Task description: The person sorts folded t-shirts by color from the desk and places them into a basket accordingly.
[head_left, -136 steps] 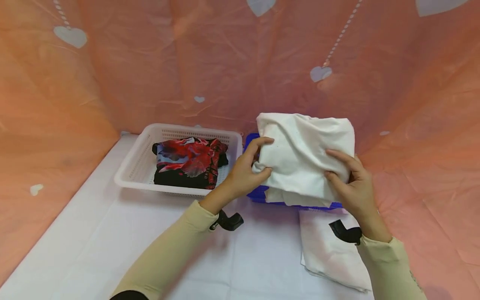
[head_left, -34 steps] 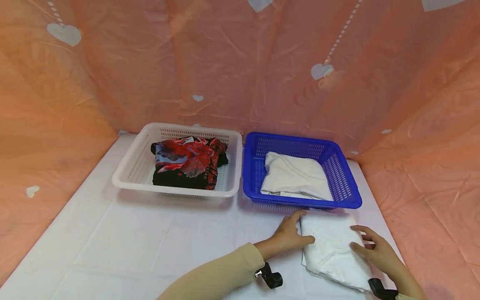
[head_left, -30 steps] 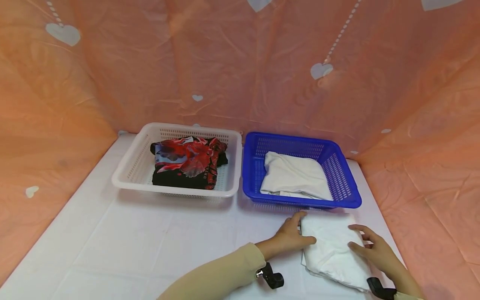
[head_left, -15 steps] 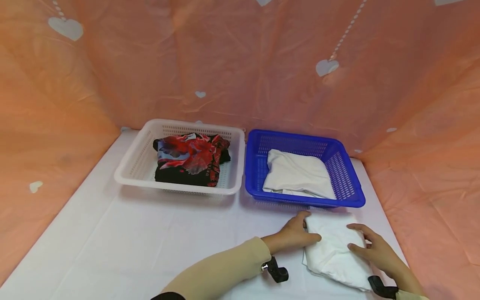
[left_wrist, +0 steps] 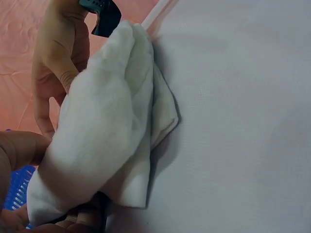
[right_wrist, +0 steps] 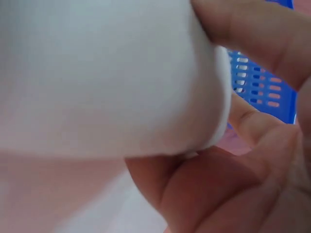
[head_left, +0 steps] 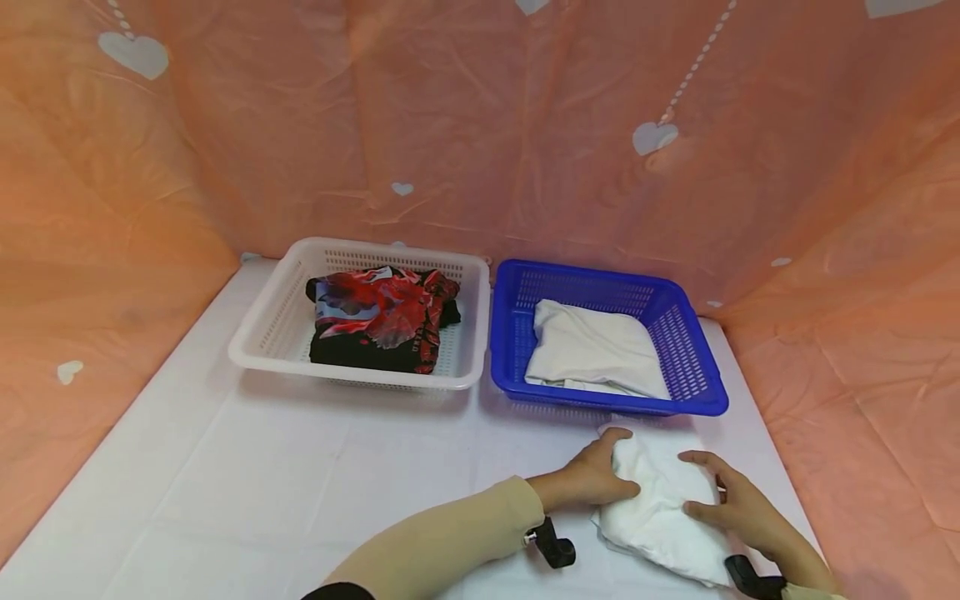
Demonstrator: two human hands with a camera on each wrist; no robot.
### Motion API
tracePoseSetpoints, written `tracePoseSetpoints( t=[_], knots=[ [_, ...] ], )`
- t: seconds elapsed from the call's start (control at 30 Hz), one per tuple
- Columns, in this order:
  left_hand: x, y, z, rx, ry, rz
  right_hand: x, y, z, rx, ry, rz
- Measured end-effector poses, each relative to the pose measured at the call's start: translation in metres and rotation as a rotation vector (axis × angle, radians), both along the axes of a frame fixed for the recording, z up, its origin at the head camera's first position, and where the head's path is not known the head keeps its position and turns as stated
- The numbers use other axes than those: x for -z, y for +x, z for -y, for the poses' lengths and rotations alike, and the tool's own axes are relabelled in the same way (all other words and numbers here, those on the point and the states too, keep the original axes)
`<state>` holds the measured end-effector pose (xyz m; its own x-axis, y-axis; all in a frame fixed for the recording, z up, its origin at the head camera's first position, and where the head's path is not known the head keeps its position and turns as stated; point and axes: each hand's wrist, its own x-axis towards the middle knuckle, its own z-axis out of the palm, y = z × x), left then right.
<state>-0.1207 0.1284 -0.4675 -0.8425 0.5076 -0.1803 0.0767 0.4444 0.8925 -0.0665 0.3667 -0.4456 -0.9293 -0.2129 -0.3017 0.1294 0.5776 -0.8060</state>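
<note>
A folded white cloth (head_left: 663, 517) lies toward the front right of the table, its near end resting in layers and its middle bunched up. My left hand (head_left: 588, 475) grips its left edge, thumb on top and fingers tucked beneath, as the left wrist view shows on the cloth (left_wrist: 97, 131). On the opposite edge my right hand (head_left: 742, 504) holds it between thumb and fingers. The right wrist view shows fingers (right_wrist: 209, 187) under the raised edge of the cloth (right_wrist: 107, 73). What kind of garment it is cannot be made out.
Just behind the hands stands a blue plastic basket (head_left: 701, 404) holding another folded white cloth (head_left: 596, 350). Left of it, a white basket (head_left: 251, 350) contains a folded black garment with a red print (head_left: 382, 321). Orange sheeting (head_left: 450, 125) with hearts rises behind the table.
The white cloth both hands held over the blue basket earlier now lies inside it. The hands moved to the front cloth; in the last half second it bunched up between them, the right hand shifting left.
</note>
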Motion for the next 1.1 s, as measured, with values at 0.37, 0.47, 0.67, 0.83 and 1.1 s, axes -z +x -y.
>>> tracePoseSetpoints(
  t=[0.37, 0.47, 0.67, 0.83, 1.1],
  knots=[
    [0.003, 0.003, 0.023, 0.104, 0.044, -0.095, -0.007, 0.017, 0.021, 0.052, 0.091, -0.118],
    [0.0, 0.005, 0.031, 0.158, 0.041, -0.169, -0.01, 0.023, 0.028, 0.058, 0.124, -0.207],
    [-0.011, 0.012, 0.049, 0.285, 0.026, -0.375, -0.014, 0.031, 0.037, 0.034, 0.204, -0.458],
    [-0.024, 0.013, 0.063, 0.303, 0.043, -0.506, -0.02, 0.028, 0.044, 0.03, 0.167, -0.615],
    [-0.053, 0.001, 0.082, 0.234, 0.127, -0.643, -0.049, 0.008, 0.057, -0.024, 0.001, -0.765]
  ],
)
